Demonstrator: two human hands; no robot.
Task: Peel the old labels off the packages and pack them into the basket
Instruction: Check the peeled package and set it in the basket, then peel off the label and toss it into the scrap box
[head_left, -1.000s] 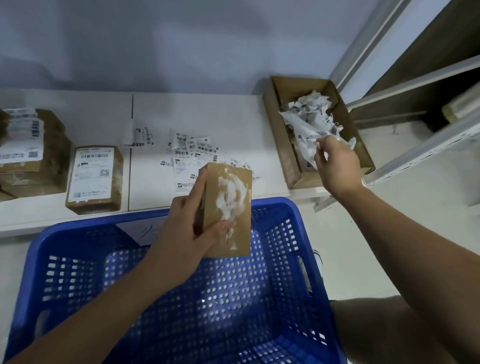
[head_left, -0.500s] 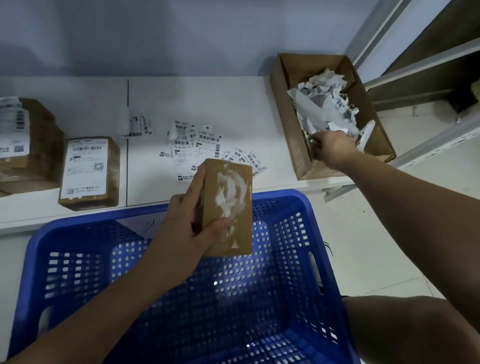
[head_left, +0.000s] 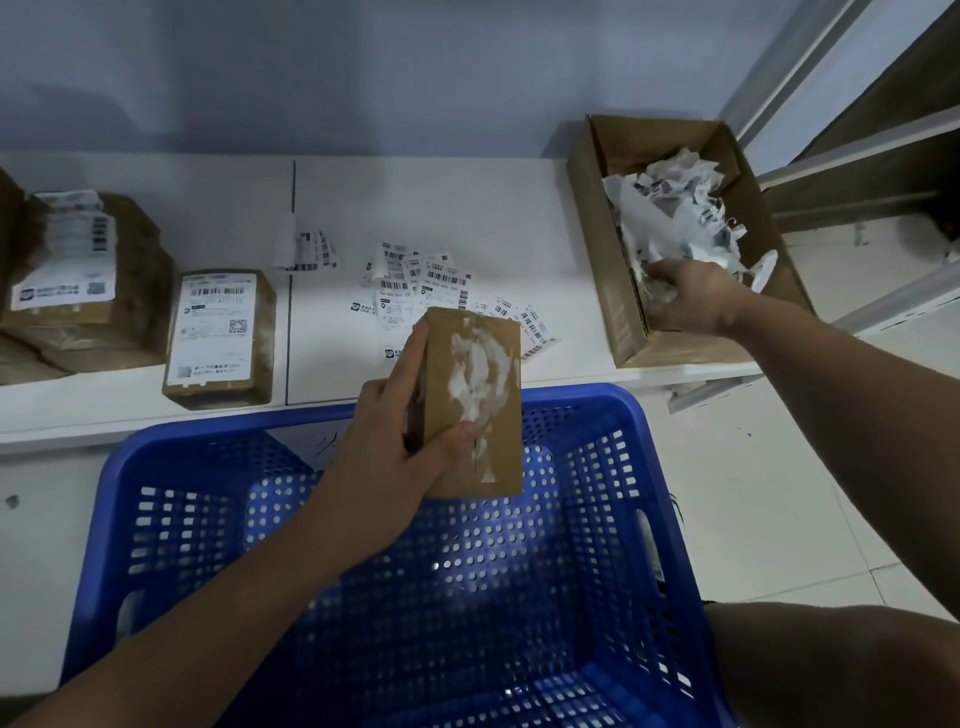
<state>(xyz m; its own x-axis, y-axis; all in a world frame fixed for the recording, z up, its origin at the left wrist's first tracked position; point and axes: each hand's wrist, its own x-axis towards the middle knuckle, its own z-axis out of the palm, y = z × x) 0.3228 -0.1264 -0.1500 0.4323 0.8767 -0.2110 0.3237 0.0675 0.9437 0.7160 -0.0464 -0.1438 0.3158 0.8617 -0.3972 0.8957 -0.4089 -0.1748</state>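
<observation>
White table (head_left: 467, 208) — right hand's (head_left: 685, 301) fingertips buried in crumpled labels (head_left: 670, 218), grip unreadable.

The fingers of the right hand (head_left: 685, 299) are buried in the crumpled old labels (head_left: 675, 218) inside the cardboard box (head_left: 618, 280), so its grip is not readable. The left hand (head_left: 400, 447) covers the left side of the peeled package (head_left: 475, 400). The stack of packages (head_left: 83, 280) is cut by the left edge. Print on the loose labels (head_left: 426, 291) is too small to read. The basket (head_left: 363, 597) runs out of the bottom edge.
</observation>
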